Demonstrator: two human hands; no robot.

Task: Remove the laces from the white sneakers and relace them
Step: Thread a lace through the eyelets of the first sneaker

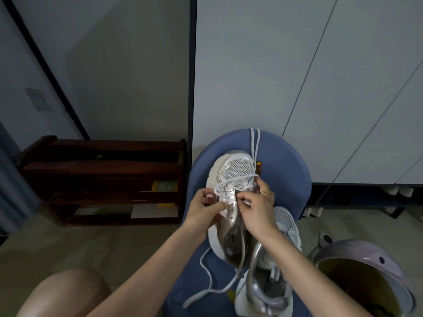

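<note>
Evidently the work sits midway: the first sneaker [231,197], toe away on a blue stool [286,161], has lace [229,180] through only its front eyelets, the rear holes bare (whether unlacing or relacing is unclear). The left hand [203,210] steadies its side, grip narrow on the upper; the right hand [256,210] pinches the lace. A second sneaker [272,277] beside it has a loose lace [207,291] trailing.
</note>
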